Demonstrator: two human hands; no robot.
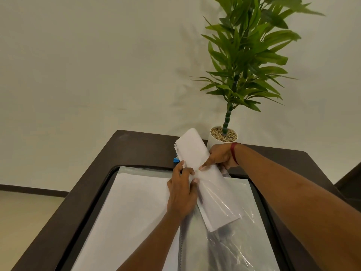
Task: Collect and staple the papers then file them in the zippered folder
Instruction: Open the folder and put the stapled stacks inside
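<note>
1. Two hands work over one dark table.
2. Left hand lies palm down, fingers close together, thumb and fingertips pinching the left edge of the papers together with the folder's clear flap.
3. Right hand has its index finger stretched out, tip pressing on the papers, the other fingers curled under their right edge.
4. One bent bundle of papers stands tilted, its near end inside the folder, its far end sticking out.
5. One blue thing peeks out behind the papers; I cannot tell what it is.
6. One plant stands at the far right.
</note>
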